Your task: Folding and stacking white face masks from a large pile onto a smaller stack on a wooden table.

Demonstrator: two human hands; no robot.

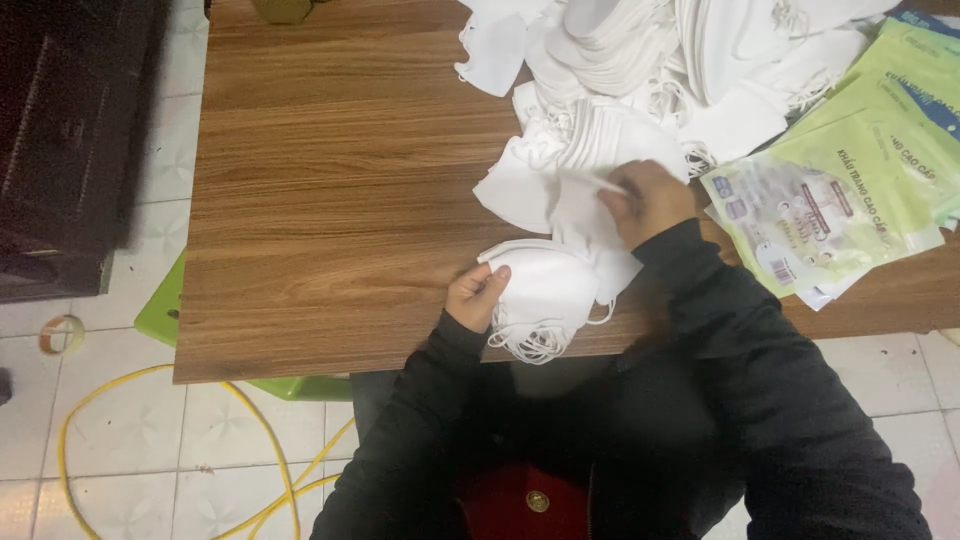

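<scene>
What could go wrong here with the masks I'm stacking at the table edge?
The small stack of white masks under your left hand sits at the table edge, with ear loops already hanging over; it could slide off onto the floor. Your right hand reaches into the loose mask pile, where tangled loops may drag extra masks along.

Left of the left hand [478,295] the wooden table [330,190] lies bare, open for a wide sweep. Beyond the right hand [648,200] a heap of white masks [640,60] blocks the way. To its right, green packets [850,190] crowd the edge. Between the hands a small stack of masks [545,290] fills the gap, perhaps overhanging the near edge.
</scene>
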